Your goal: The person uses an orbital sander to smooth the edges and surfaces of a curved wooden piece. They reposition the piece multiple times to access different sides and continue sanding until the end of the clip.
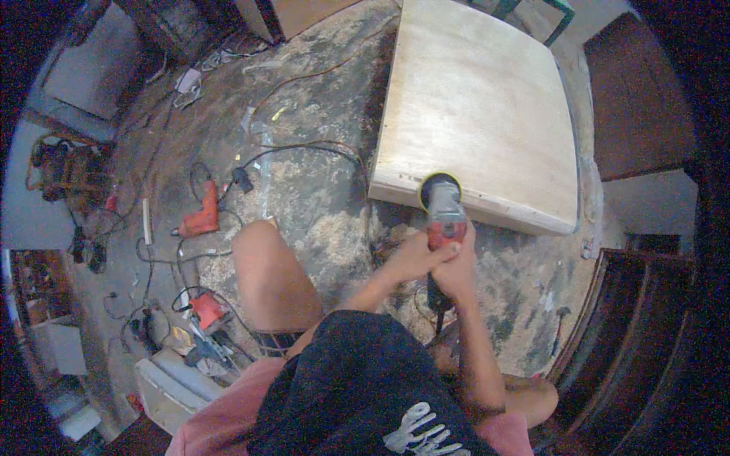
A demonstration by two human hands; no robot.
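Both my hands are closed on an angle grinder (446,220) with a red and grey body and a round, yellow-rimmed disc (441,190). My left hand (414,257) wraps its side near the front. My right hand (458,266) grips the body just beside it, and the dark rear end shows below. The disc lies over the near edge of a large, pale wooden panel (483,114), left of that edge's middle. Whether it touches the wood, I cannot tell. The panel has a thick front edge and rests low in front of me.
Left of my knee lie an orange drill (201,214) and a red power tool (207,310), with cables around them. A cord (304,144) runs across the dusty floor to the panel. Dark wooden furniture (623,342) stands at the right. A hammer (560,323) lies near it.
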